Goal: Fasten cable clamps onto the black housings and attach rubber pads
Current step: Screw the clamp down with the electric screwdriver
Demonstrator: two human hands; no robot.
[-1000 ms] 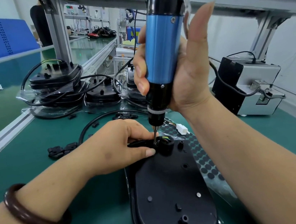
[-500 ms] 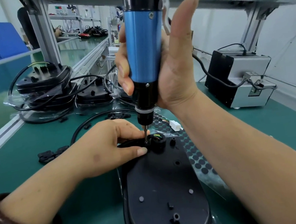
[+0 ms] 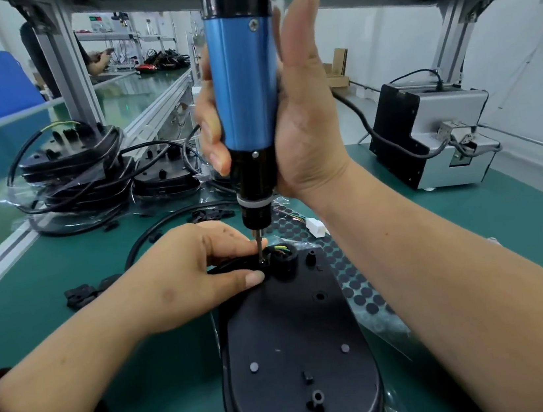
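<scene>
Pressure should run straight down the bit (image 3: pixel 260 247): your right hand (image 3: pixel 304 125) wraps the blue screwdriver (image 3: pixel 244 88), thumb raised, so hold it plumb. Your left hand (image 3: pixel 199 270) pinches the cable clamp (image 3: pixel 233 269) at the far end of the black housing (image 3: pixel 295 348), which lies on the green mat (image 3: pixel 147 377); press it flat, fingertips (image 3: pixel 254 279) off the bit. The rubber pads (image 3: pixel 351 274) wait on their sheet just beside the housing

The black housing (image 3: pixel 294 341), a long oval, lies flat, underside up, on the green surface (image 3: pixel 147 377). A cable clamp (image 3: pixel 235 268) sits at its far left end, and a sheet of round rubber pads (image 3: pixel 353 276) lies tucked under its right edge.
</scene>
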